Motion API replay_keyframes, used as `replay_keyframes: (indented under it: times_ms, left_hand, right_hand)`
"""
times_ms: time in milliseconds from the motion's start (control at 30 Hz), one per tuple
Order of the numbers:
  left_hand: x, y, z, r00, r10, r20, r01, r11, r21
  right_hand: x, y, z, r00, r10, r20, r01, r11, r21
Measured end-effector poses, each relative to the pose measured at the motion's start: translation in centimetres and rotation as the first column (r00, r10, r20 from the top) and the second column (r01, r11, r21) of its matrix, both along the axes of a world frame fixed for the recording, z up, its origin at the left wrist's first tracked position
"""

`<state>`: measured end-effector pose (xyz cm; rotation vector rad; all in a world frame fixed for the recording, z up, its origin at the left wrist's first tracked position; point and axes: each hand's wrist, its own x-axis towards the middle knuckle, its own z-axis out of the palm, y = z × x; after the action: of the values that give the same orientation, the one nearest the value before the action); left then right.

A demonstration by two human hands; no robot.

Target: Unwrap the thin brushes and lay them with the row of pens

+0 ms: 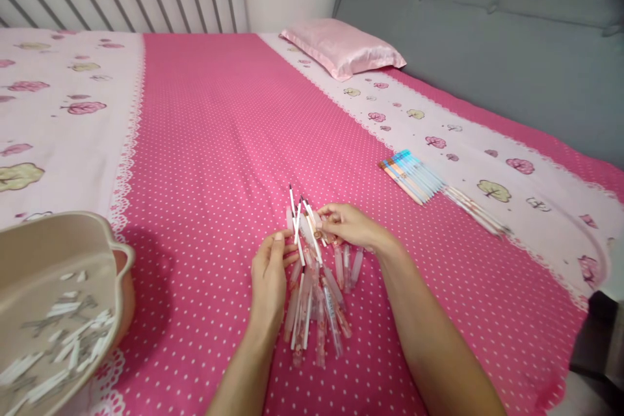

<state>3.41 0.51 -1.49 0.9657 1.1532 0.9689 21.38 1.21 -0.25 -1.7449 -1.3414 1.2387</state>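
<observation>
A loose pile of pen parts lies on the pink dotted bedspread (205, 143) in front of me. It holds clear and pinkish pen barrels (330, 312) and several white pen refills (312, 244) with dark tips. My left hand (270, 266) rests at the pile's left side, thumb and fingers apart, fingertips touching the refills. At the upper right of the pile, my right hand (348, 224) has its fingers and thumb closed together among the parts. What sits between those fingertips is too small and partly hidden to make out.
A beige basin (121, 253) with small white and grey pieces stands at the left. To the right lies a row of blue and peach pens (412, 175), with several thin pinkish-white pens (475, 210) beside it. A pink pillow (344, 45) leans near the grey headboard (487, 45).
</observation>
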Motion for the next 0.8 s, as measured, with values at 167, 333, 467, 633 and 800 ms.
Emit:
replay_keyframes:
  times_ms: [167,333,467,633,800]
  left_hand:
    - [0.14,-0.09,0.31,0.998,-0.055,-0.014,0.055,0.998,0.023]
    - [0.33,-0.22,0.44,0.998,-0.064,-0.001,0.064,0.998,0.023]
    - [0.28,-0.39,0.39,0.996,-0.076,-0.043,0.077,0.997,0.022]
    - [0.30,-0.40,0.31,0.994,-0.061,-0.095,0.067,0.996,0.064]
    - [0.32,-0.34,0.34,0.992,-0.039,-0.122,0.049,0.996,0.080]
  right_hand:
    - [-0.18,-0.19,0.41,0.984,0.008,-0.175,-0.029,0.992,-0.120]
    - [-0.33,-0.06,0.60,0.966,-0.012,-0.260,-0.019,0.993,-0.114]
    - [-0.28,0.03,0.65,0.968,-0.111,-0.225,0.086,0.989,-0.117]
    - [0.16,0.04,0.63,0.961,-0.147,-0.232,0.137,0.989,-0.060]
    - [0.31,0.13,0.50,0.947,-0.197,-0.253,0.190,0.980,-0.053]
